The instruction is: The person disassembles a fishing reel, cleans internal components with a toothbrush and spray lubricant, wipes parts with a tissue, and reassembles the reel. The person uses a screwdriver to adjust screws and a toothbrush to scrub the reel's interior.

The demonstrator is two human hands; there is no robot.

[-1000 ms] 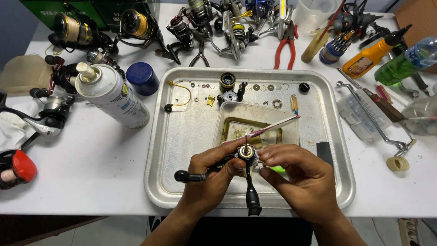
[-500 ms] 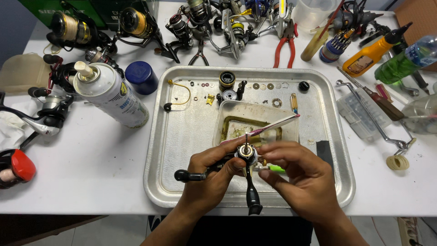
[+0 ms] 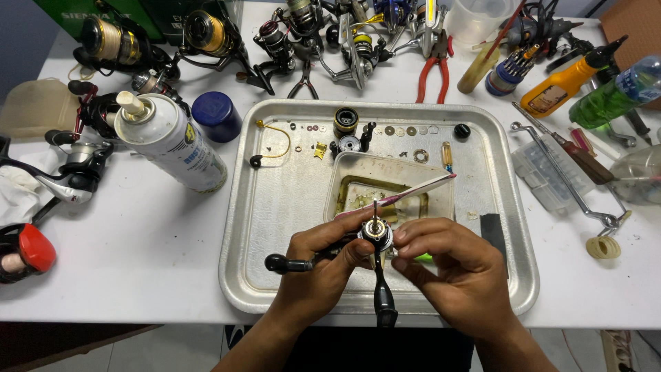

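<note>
Reel body (image 3: 376,234) gripped by both hands' fingers (image 3: 413,238) over the tray (image 3: 275,227), plastic tub (image 3: 441,200) just behind.

A repair workbench: fishing reels (image 3: 206,34), pliers (image 3: 435,69), a spray can (image 3: 172,141) and a parts tray (image 3: 275,207) crowd the white table (image 3: 138,275).

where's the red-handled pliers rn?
In the head view, the red-handled pliers lie on the white table just beyond the far rim of the metal tray, right of centre, beside the cluster of fishing reels.

Both hands (image 3: 385,269) gripping reel body (image 3: 376,234), over metal tray (image 3: 275,207)
</note>
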